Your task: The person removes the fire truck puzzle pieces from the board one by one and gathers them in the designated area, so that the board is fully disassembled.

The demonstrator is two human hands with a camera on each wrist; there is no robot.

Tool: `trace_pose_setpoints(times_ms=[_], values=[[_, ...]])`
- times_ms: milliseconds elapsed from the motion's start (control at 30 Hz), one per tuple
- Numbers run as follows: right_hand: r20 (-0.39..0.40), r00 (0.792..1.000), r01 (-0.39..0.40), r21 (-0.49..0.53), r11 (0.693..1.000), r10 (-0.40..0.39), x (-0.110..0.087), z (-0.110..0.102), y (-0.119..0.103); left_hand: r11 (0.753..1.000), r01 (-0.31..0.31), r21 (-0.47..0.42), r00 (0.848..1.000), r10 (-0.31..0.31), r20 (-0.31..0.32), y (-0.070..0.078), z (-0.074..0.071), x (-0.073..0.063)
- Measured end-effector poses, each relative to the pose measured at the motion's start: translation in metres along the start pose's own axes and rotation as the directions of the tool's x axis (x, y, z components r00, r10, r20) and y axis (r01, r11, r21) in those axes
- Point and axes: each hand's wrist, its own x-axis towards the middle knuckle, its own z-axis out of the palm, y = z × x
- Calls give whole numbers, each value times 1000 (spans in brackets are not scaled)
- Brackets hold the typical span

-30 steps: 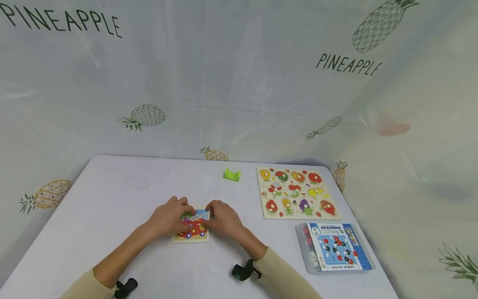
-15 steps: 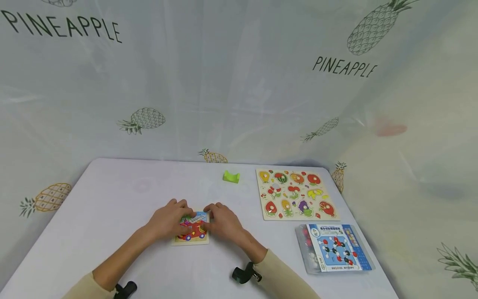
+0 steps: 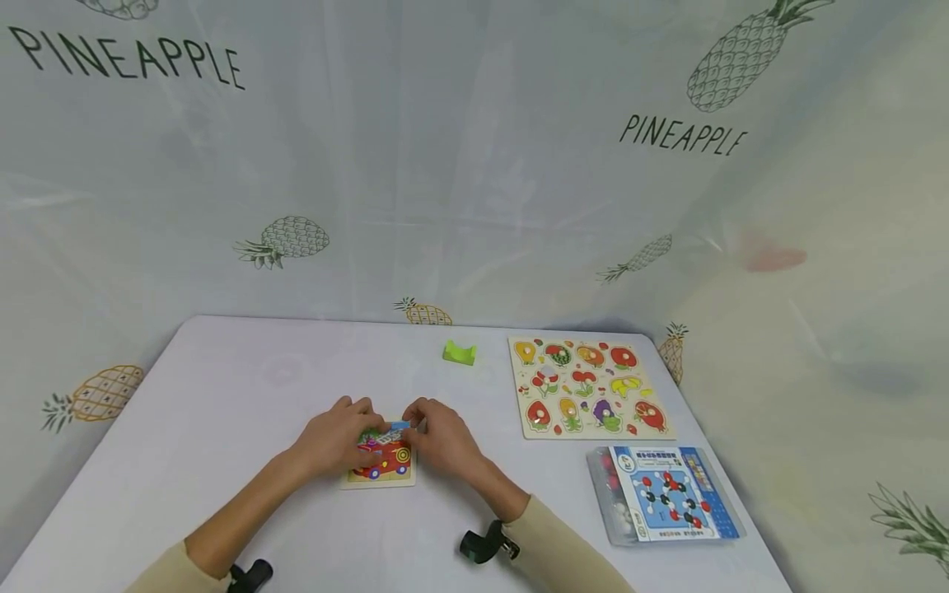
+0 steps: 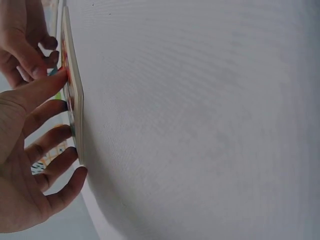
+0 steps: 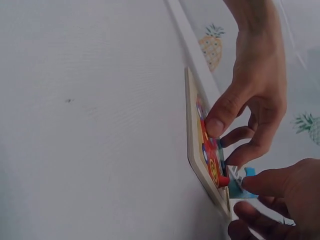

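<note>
with the left hand (image 3: 334, 438) spread on the truck puzzle (image 3: 381, 485) and the right hand (image 3: 446, 438) pinching a tilted blue piece (image 5: 235, 191), the step seems fitting or freeing it, next needing careful angling.

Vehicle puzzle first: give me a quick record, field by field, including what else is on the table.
left hand: thumb and fingertips on the vehicle puzzle
right hand: pinches a blue piece, tilted, near the puzzle's back right corner
vehicle puzzle: red truck picture, partly covered
beyond hands: light green block
table's right side: fruit board; molecule-labelled case, nearer the person
</note>
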Motion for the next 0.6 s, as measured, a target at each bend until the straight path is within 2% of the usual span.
trace_pose_setpoints(times_ms=[133,300,433,600], values=[[7,1000,11,91,996,-11,1,-1,1,1000,-4,1,1000,4,3,0,0,-1],[-2,1000,20,151,988,-20,2,-5,5,1000,5,3,1000,-5,16,0,-1,2],[-19,1000,2,194,981,2,1,-17,12,1000,1,10,1000,-1,22,1,-2,4],[-39,999,-27,186,982,35,-3,-37,27,1000,5,9,999,-6,41,2,-3,2]])
